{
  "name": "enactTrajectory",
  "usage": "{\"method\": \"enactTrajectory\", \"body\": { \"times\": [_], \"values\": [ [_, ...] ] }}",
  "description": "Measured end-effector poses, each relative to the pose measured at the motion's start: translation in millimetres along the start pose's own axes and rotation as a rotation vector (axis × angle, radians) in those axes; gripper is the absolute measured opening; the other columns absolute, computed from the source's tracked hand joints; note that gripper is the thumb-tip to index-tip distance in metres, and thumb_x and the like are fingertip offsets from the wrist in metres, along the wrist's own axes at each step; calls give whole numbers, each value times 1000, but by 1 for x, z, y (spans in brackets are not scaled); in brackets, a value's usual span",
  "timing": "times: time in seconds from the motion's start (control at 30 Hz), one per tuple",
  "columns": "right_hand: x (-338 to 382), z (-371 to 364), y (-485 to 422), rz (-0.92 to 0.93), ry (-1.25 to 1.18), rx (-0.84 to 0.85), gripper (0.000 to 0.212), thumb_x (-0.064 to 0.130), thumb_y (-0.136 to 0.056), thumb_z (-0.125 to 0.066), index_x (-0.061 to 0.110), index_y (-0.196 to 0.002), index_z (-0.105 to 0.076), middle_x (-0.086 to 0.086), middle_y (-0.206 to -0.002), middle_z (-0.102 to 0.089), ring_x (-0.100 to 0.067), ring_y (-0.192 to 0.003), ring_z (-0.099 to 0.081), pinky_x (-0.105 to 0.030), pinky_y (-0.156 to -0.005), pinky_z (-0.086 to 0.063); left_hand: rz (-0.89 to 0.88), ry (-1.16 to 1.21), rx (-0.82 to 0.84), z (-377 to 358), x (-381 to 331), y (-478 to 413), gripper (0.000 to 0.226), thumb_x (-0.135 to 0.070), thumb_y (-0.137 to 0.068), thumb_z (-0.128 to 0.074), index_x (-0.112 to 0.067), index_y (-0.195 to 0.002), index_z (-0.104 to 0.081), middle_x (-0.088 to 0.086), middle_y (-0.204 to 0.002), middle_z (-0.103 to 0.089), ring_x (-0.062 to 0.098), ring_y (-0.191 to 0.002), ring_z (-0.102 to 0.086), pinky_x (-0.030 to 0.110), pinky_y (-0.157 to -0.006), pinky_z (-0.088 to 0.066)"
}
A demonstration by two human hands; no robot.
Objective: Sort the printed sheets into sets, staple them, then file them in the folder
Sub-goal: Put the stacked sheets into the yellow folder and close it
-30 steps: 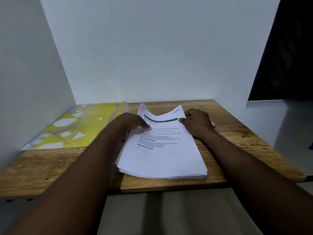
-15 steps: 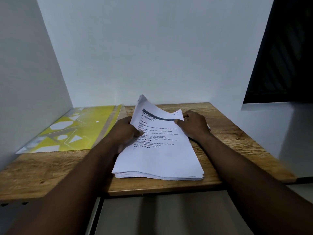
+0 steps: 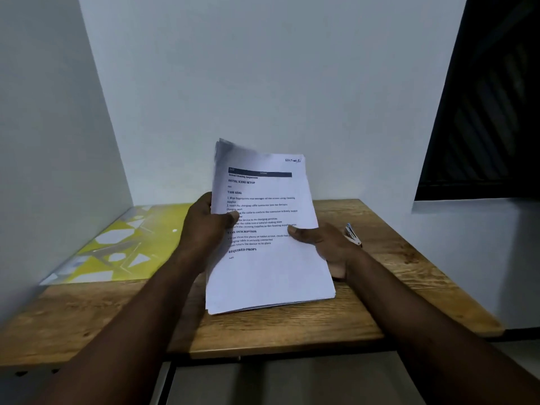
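A stack of printed sheets is held up off the wooden table, tilted toward me, its top page marked "Section 1" by hand. My left hand grips the stack's left edge with the thumb across the text. My right hand grips the right edge, thumb on top and fingers underneath. A yellow patterned folder lies flat on the table at the left, against the side wall. A small stapler-like object shows partly behind my right hand.
White walls close the table in at the back and left. A dark window sits at the upper right. The table's front edge is near me, with a pale floor below.
The stack lay flat on the table with both hands on its far corners; now both hands have lifted it and tilted it upright toward me. The object behind my right hand became visible.
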State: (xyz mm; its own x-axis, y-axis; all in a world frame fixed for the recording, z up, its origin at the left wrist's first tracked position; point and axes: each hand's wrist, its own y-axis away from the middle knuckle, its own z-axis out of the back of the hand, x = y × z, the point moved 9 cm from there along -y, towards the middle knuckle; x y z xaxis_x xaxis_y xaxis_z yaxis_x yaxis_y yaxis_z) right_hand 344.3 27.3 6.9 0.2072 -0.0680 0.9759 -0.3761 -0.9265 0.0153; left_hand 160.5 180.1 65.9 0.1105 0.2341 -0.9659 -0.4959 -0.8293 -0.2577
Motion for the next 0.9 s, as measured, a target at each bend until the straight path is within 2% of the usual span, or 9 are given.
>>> {"method": "enactTrajectory", "body": {
  "times": [0.07,0.13,0.23,0.37,0.5,0.6,0.7,0.77,0.9],
  "values": [
    [10,0,1,57,37,-86,38,13,-96,-73,5,-133,-70,-15,-124,-76,-39,-115,-73,-59,-103,-55,44,129,74,-2,-3,2,30,-2,-89,-70,-12,-117,-72,9,-111,-80,36,-103,-76,56,-93,-60],
    [23,2,2,117,90,-144,33,13,-95,-75,8,-128,-73,-11,-121,-78,-35,-113,-75,-56,-103,-56,201,345,238,-12,2,8,35,-10,-96,-66,-5,-130,-67,17,-123,-75,41,-114,-72,54,-94,-59],
    [39,0,5,175,152,-220,31,13,-95,-75,8,-126,-74,-7,-117,-79,-31,-109,-76,-55,-104,-55,280,373,388,-16,5,26,43,-22,-99,-63,-5,-139,-62,19,-132,-71,41,-121,-69,56,-102,-55],
    [55,-7,9,263,234,-344,25,16,-97,-75,10,-122,-75,-5,-111,-81,-29,-103,-78,-55,-101,-58,91,290,230,-10,-1,27,29,-20,-99,-69,-5,-124,-69,12,-115,-79,34,-106,-75,40,-80,-63],
    [79,-19,20,411,434,-547,7,31,-98,-74,24,-101,-74,3,-99,-80,-23,-96,-76,-46,-93,-62,-101,72,13,0,-22,23,13,-33,-100,-71,-24,-106,-77,-3,-101,-81,23,-97,-77,38,-86,-58],
    [87,-36,37,510,483,-657,9,30,-102,-69,22,-103,-72,11,-88,-73,-23,-92,-73,-37,-83,-60,-216,-37,-50,-4,-34,36,10,-40,-102,-64,-41,-102,-74,-14,-101,-80,12,-97,-75,36,-84,-58],
    [78,-46,48,570,523,-733,24,30,-103,-68,11,-114,-76,2,-95,-76,-19,-89,-71,-27,-75,-55,-223,-55,-83,-8,-25,49,17,-41,-104,-62,-36,-116,-73,-15,-108,-76,12,-103,-72,35,-87,-57],
    [60,-48,46,530,560,-731,26,30,-104,-66,9,-115,-76,3,-93,-73,-14,-84,-68,-19,-65,-49,-152,-77,-93,-12,-6,56,29,-40,-104,-62,-26,-128,-71,-6,-116,-75,18,-106,-70,36,-89,-57],
    [39,-51,45,483,532,-710,29,32,-105,-64,8,-115,-77,10,-85,-68,-13,-83,-69,-28,-73,-55,-38,-39,-139,-17,21,67,40,-47,-102,-62,-21,-132,-68,-2,-120,-73,22,-106,-69,38,-92,-57]
  ]
}}
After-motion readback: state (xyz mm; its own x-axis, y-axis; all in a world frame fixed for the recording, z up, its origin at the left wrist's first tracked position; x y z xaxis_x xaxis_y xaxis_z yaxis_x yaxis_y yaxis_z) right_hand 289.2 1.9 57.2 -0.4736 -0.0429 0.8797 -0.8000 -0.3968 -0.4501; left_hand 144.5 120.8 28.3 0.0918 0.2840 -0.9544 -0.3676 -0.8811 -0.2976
